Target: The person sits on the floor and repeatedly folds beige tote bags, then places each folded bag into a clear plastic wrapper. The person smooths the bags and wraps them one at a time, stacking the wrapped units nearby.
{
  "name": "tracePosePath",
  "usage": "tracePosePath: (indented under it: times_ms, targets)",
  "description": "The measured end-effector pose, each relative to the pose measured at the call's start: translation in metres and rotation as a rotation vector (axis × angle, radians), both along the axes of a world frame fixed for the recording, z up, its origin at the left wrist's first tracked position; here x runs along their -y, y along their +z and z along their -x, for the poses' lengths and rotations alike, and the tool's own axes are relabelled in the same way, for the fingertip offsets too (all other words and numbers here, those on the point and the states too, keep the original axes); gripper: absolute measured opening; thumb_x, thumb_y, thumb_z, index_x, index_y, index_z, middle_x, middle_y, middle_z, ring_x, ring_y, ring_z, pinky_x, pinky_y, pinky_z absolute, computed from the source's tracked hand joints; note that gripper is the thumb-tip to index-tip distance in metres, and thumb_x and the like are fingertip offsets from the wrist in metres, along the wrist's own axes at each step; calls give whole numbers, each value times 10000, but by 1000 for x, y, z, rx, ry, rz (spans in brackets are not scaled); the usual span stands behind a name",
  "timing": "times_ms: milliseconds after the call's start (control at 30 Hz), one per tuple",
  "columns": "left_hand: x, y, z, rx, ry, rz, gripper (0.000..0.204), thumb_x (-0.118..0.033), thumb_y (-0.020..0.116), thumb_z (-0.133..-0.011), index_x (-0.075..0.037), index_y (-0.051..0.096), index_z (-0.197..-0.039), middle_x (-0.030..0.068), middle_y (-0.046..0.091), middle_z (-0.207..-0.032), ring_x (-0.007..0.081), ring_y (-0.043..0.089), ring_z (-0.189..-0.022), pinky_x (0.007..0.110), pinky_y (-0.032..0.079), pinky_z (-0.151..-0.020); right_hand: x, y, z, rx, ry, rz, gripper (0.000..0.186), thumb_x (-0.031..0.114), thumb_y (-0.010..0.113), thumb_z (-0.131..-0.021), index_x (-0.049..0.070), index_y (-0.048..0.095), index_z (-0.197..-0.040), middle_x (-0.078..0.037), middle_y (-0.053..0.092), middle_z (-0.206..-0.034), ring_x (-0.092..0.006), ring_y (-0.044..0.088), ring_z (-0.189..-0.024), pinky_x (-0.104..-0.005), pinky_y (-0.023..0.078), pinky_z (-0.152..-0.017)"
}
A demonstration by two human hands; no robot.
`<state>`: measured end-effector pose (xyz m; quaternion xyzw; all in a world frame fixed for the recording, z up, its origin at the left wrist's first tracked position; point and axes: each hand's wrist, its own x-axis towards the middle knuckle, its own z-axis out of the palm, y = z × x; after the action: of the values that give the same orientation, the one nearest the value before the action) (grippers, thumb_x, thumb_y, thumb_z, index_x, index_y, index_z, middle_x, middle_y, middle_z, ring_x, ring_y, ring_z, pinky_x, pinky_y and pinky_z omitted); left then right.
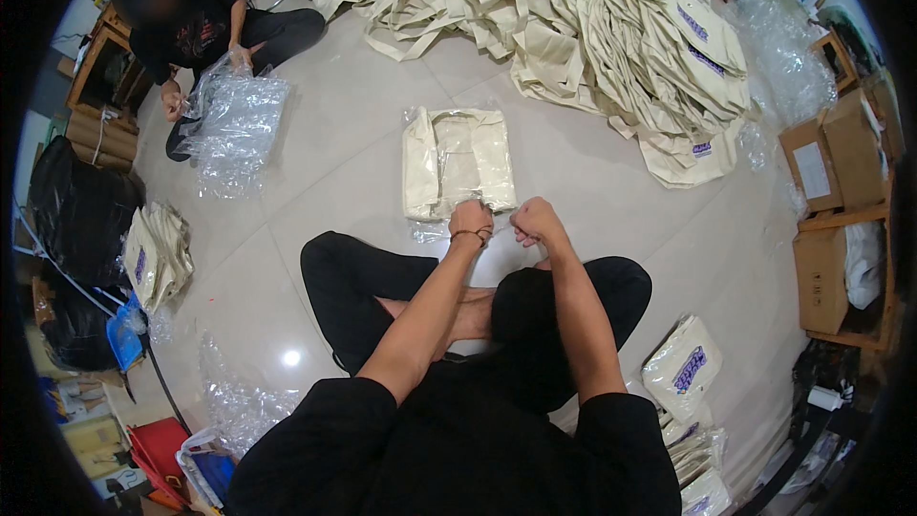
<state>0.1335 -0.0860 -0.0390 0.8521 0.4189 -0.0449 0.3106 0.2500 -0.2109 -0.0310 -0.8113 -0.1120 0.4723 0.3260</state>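
Note:
A cream canvas tote bag (417, 164) lies folded on the floor in front of my crossed legs, inside a clear plastic sleeve (430, 230) that sticks out past its near edge. My left hand (471, 220), with a thin cord round the wrist, is closed at that near edge, on the sleeve. Just to its right, my right hand (538, 223) is curled shut beside the bag's near right corner. Whatever its fingers pinch is too small or hidden to make out.
A big heap of cream tote bags (573, 48) spreads across the far floor. At far left a co-worker handles clear plastic sleeves (239, 129). Smaller bag stacks lie at left (158, 253) and near right (683, 373). Cardboard boxes (831, 162) line the right side.

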Motion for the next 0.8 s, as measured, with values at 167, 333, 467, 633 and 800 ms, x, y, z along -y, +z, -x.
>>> tracePosePath:
  times_ms: [167, 333, 467, 633, 800]
  targets:
    - [11, 4, 22, 178, -223, -63, 249, -232, 688, -871, -66, 782, -1031, 230, 733, -961, 413, 697, -953, 495, 560, -868, 1, -20, 4, 640, 135, -289, 454, 248, 785, -814, -49, 647, -1129, -245, 719, -1038, -268, 734, -681, -329, 574, -542]
    - [22, -18, 42, 366, -339, 47, 242, -227, 734, -870, -47, 782, -1024, 194, 707, -888, 379, 664, -900, 468, 537, -855, -7, -14, -5, 292, -135, -430, 583, 346, 810, -862, -6, 575, -1263, -157, 673, -1041, -192, 692, -787, -303, 540, -536]
    - [32, -27, 46, 450, -288, 69, 246, -236, 754, -871, -26, 776, -999, 181, 711, -881, 364, 671, -870, 454, 541, -816, -8, -5, -5, 103, -230, -427, 415, 239, 765, -932, 3, 586, -1223, -102, 670, -925, -156, 674, -718, -296, 520, -504]
    - [40, -23, 44, 468, -53, 205, 258, -249, 808, -837, -27, 782, -964, 163, 729, -871, 312, 698, -818, 413, 560, -775, -6, -20, -5, 181, -192, -420, 316, 192, 747, -921, -7, 610, -1126, -130, 706, -879, -205, 696, -649, -339, 533, -534]
    - [44, -21, 48, 428, 70, 266, 198, -222, 828, -817, -50, 796, -909, 140, 740, -843, 281, 708, -770, 391, 571, -752, -6, -44, -8, 388, -130, -428, 271, 160, 753, -897, -4, 627, -1071, -140, 712, -856, -249, 717, -711, -377, 558, -628]
